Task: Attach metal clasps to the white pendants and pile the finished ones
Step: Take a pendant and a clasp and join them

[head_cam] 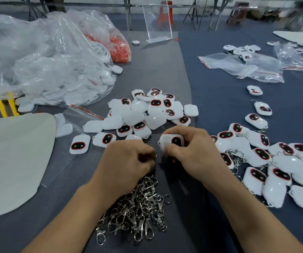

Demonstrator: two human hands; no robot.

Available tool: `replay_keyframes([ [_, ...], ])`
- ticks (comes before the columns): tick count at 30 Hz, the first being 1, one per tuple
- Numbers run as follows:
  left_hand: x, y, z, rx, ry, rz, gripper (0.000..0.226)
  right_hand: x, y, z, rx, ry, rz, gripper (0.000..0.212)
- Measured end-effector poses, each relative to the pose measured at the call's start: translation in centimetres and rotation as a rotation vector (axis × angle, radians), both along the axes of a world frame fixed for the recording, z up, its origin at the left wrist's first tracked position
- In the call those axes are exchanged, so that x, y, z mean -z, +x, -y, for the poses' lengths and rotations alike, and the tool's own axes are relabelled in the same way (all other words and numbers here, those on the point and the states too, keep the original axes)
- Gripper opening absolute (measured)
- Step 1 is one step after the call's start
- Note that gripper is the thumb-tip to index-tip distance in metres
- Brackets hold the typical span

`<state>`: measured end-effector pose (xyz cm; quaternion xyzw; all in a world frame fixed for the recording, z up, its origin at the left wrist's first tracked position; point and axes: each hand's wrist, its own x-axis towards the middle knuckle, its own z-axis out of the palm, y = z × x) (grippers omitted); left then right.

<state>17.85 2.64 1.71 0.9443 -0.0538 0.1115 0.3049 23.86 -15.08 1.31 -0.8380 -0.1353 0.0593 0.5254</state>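
Bench inventory, as I am working it.

1. Right hand (189, 148): I am gripping one pendant (171, 141), fingers and thumb curled round it. Its dark face is pointing up at me and its loop end is turning left, toward the other hand, so the loop is being offered for joining.
2. Left hand (128, 159): the fingers are curling in tight, tips meeting just beside the pendant. I judge a clasp is being pinched there, but the fingers are hiding it and I cannot tell.
3. Clasps (138, 207): a tangled heap is lying under my left wrist, nearest to me, so that hand is finding the next one with little reach.
4. Stock (147, 110): bare pendants are lying heaped just beyond both hands, and I can see no metal on them.
5. Finished pile (275, 161): pendants with clasps showing among them are spreading out at my right. I judge that side is serving the hand that is holding, for easy dropping.
6. Bags (55, 61): clear plastic holding more white pieces is sitting far left, apart from the working spot.

Step in hand, by my judgement: the joining, not yet done.
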Motion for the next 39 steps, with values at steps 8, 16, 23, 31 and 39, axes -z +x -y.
replay_keyframes([
  [8, 0.6, 0.1, -0.5, 0.044, 0.0, 0.009, 0.02, -0.1, 0.0, -0.3, -0.05, 0.026, -0.062, 0.024],
  [16, 0.9, 0.3, -0.9, 0.063, -0.079, -0.019, 0.018, -0.2, 0.3, -0.1, -0.082, 0.03, -0.056, 0.021],
  [23, 1.1, 0.5, -0.9, 0.049, -0.141, -0.023, 0.013, -0.5, 0.3, -0.1, -0.096, -0.003, -0.043, 0.019],
  [31, 1.3, 0.6, -0.8, 0.028, -0.134, -0.01, 0.008, -0.8, 0.7, 0.2, -0.136, -0.013, -0.087, 0.015],
  [39, 1.4, 0.4, -0.8, 0.005, -0.129, -0.001, 0.013, -0.6, 0.3, 0.3, -0.154, -0.055, -0.079, 0.015],
])
